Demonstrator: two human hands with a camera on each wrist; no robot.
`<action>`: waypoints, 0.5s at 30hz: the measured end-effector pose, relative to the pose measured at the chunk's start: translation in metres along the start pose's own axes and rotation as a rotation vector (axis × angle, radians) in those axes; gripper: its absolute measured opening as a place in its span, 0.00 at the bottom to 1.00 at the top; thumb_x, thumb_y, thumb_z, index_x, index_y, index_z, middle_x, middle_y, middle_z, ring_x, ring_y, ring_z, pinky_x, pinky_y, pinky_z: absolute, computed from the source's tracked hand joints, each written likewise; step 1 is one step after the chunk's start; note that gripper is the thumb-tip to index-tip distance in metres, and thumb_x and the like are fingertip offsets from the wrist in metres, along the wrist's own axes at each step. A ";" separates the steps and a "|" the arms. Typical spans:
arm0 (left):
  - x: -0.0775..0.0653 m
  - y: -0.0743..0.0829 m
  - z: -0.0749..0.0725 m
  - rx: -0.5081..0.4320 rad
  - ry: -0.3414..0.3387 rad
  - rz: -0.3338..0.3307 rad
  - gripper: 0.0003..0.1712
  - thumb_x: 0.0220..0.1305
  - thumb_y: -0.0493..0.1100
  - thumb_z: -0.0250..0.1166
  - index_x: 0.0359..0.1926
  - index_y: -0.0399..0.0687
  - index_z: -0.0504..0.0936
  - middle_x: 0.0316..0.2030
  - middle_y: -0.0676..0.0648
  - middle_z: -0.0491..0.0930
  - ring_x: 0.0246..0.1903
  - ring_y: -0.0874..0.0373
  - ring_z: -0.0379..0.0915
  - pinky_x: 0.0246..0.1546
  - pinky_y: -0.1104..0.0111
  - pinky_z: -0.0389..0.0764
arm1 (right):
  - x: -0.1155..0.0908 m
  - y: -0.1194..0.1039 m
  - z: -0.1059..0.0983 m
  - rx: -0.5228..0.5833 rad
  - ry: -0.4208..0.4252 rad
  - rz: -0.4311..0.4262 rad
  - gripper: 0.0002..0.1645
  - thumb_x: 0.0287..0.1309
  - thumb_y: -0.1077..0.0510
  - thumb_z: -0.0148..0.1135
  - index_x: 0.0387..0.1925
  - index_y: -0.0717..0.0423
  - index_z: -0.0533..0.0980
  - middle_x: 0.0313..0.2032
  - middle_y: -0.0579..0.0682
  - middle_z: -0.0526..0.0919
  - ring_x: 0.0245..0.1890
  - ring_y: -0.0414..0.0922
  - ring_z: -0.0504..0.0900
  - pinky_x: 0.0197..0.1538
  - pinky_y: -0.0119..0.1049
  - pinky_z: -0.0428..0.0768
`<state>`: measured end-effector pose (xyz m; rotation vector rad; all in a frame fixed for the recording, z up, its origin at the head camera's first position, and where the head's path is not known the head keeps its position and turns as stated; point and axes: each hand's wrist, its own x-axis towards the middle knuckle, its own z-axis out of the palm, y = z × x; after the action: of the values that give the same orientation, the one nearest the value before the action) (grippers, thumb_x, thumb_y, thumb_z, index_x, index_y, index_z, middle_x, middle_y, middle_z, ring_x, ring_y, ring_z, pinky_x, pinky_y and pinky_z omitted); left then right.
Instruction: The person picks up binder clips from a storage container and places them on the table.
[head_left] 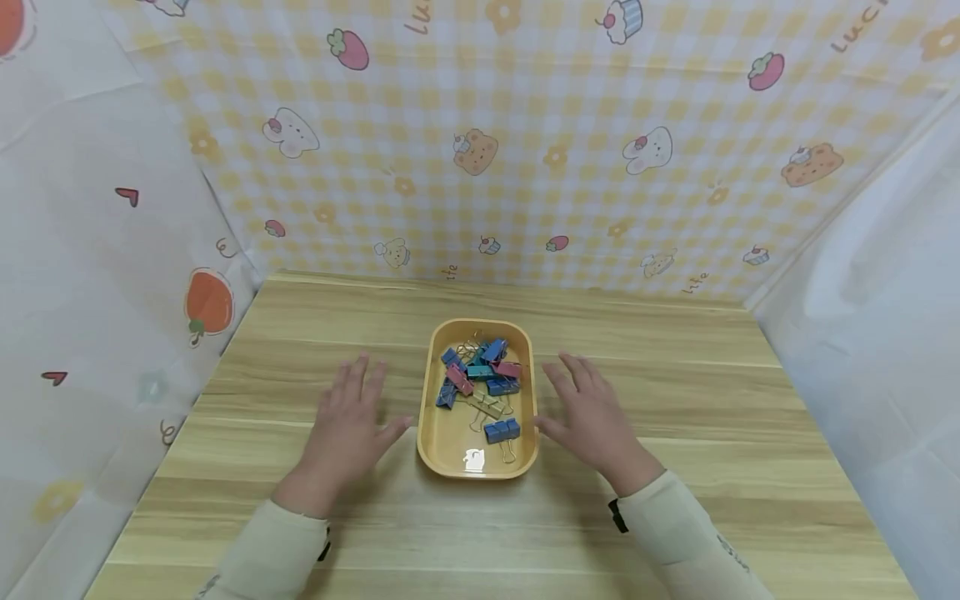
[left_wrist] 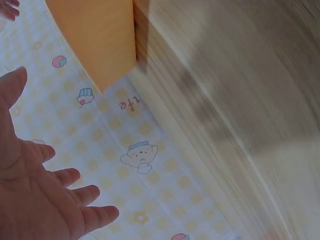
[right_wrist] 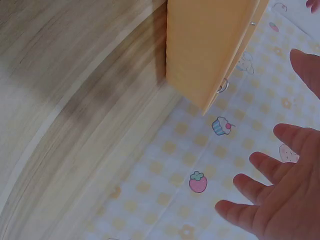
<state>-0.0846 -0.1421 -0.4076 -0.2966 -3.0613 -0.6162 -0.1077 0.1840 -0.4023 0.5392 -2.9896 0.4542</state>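
A yellow-orange tray (head_left: pixel 450 454) with rounded corners stands on the wooden table between the two hands. Inside it lie several binder clips with wire handles: a blue clip (head_left: pixel 502 431) nearest the front, a yellow clip (head_left: pixel 487 405), a pink clip (head_left: pixel 460 380), a teal clip (head_left: pixel 480 372) and more blue ones heaped toward the back. My left hand (head_left: pixel 347 437) is to the left of the tray, fingers spread and holding nothing, thumb tip near the wall. On the other side my right hand (head_left: pixel 592 417) has its fingers spread too, thumb close to the tray's right wall.
The wooden table (head_left: pixel 675 517) reaches back to a yellow checked cloth (head_left: pixel 525 192) with cartoon prints. White curtains (head_left: pixel 97 275) hang at the left and right sides.
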 end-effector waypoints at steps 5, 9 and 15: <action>0.001 0.003 0.004 -0.030 -0.005 0.008 0.51 0.64 0.61 0.61 0.75 0.41 0.48 0.74 0.33 0.42 0.71 0.31 0.38 0.63 0.34 0.50 | 0.001 -0.003 0.002 0.012 0.008 -0.026 0.47 0.50 0.44 0.72 0.68 0.52 0.65 0.69 0.61 0.61 0.69 0.62 0.57 0.67 0.61 0.60; 0.002 0.005 0.009 -0.067 0.003 0.012 0.51 0.64 0.60 0.61 0.75 0.41 0.48 0.74 0.33 0.43 0.71 0.33 0.41 0.66 0.38 0.51 | 0.002 -0.006 0.004 0.016 0.010 -0.048 0.46 0.49 0.45 0.73 0.68 0.51 0.66 0.69 0.59 0.62 0.69 0.60 0.59 0.67 0.59 0.61; 0.004 0.008 0.016 -0.147 -0.007 0.001 0.51 0.64 0.59 0.61 0.76 0.42 0.47 0.73 0.33 0.44 0.71 0.34 0.43 0.66 0.41 0.55 | 0.004 -0.011 0.006 0.026 -0.001 -0.079 0.45 0.49 0.45 0.73 0.68 0.48 0.66 0.68 0.57 0.63 0.69 0.58 0.60 0.66 0.58 0.64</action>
<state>-0.0867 -0.1279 -0.4189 -0.3022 -3.0269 -0.8437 -0.1071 0.1706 -0.4047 0.6571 -2.9541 0.4865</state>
